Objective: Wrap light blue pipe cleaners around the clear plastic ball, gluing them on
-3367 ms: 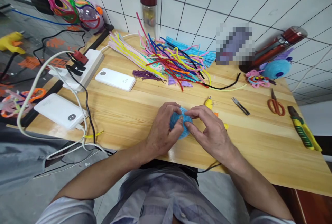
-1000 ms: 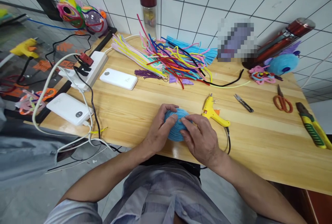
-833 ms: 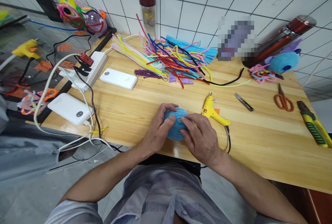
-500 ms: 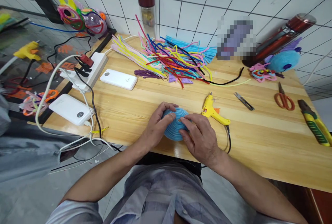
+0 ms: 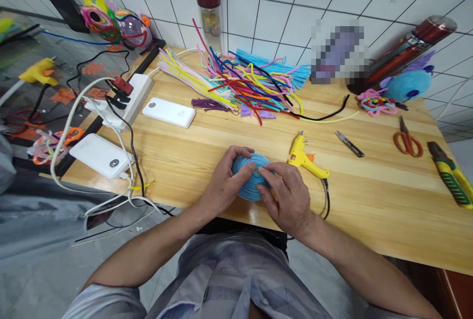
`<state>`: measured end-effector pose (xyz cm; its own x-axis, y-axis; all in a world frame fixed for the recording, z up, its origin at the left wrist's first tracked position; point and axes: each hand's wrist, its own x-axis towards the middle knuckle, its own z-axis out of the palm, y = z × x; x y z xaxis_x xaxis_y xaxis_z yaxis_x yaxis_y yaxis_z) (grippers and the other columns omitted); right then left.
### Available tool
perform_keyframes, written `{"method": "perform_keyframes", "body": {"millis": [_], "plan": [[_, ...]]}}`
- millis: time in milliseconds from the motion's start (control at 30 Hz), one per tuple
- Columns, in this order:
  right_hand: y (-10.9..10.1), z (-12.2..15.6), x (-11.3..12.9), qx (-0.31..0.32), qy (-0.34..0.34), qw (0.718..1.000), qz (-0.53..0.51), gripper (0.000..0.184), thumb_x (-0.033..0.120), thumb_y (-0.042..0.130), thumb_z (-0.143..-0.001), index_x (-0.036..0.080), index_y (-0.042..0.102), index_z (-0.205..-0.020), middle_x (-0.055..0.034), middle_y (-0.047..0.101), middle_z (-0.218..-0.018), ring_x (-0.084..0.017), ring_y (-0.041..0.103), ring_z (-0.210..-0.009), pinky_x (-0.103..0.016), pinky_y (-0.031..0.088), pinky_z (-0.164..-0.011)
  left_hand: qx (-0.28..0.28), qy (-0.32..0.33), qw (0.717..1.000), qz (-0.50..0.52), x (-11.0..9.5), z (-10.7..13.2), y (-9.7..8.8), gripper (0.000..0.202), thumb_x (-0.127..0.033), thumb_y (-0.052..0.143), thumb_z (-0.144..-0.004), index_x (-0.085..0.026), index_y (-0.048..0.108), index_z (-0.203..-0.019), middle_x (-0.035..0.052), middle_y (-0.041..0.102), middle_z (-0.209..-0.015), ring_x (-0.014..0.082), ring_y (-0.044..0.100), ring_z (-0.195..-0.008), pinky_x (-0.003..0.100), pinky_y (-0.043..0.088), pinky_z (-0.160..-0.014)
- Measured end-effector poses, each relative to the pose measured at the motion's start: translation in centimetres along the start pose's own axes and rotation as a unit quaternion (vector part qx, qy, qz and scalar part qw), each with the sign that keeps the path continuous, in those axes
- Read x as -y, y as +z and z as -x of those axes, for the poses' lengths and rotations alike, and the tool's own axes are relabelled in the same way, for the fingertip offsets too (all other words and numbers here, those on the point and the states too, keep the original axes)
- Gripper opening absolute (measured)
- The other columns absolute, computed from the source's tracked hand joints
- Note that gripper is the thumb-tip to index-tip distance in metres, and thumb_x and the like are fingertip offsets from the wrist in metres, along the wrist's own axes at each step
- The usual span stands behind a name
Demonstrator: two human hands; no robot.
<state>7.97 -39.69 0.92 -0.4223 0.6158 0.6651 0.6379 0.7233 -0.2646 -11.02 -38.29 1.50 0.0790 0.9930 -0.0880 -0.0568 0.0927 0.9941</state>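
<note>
Near the table's front edge, a round light-blue coil (image 5: 248,192), wound in rings from what look like pipe cleaners, is held between both hands. My left hand (image 5: 226,181) wraps its left side, the thumb pressed on top and the fingers behind the far rim. My right hand (image 5: 287,195) is closed at the coil's right side, its thumb and forefinger bent onto the top near the centre. Whatever lies under those fingertips is too small to make out. Just right of my hands, a yellow glue gun (image 5: 306,158) rests on the table, its nozzle pointing away from me.
Behind lies a heap of coloured pipe cleaners (image 5: 254,85). Snips (image 5: 350,144), orange-handled scissors (image 5: 407,142) and pliers (image 5: 449,173) lie at right. White power banks (image 5: 169,112), a power strip (image 5: 135,97) and loose cables occupy the left. A red flask (image 5: 408,53) leans at the back right.
My left thumb has slid slightly toward the coil's centre, and my right fingers have shifted slightly with it. The coil stays in both hands; the view has turned a little.
</note>
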Motion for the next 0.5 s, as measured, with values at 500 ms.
{"method": "perform_keyframes", "body": {"millis": [500], "plan": [[0.7, 1.1, 0.4, 0.008, 0.022, 1.000, 0.002, 0.045, 0.032, 0.063, -0.105, 0.022, 0.055, -0.148, -0.0192, 0.067, -0.131, -0.034, 0.068, -0.122, -0.057, 0.061, -0.100, -0.063, 0.053, 0.994, -0.075, 0.5, 0.4, 1.2, 0.020, -0.035, 0.067, -0.092, -0.024, 0.057, -0.105, 0.0085, 0.072, -0.126, 0.0244, 0.068, -0.117, 0.039, 0.053, -0.105]]}}
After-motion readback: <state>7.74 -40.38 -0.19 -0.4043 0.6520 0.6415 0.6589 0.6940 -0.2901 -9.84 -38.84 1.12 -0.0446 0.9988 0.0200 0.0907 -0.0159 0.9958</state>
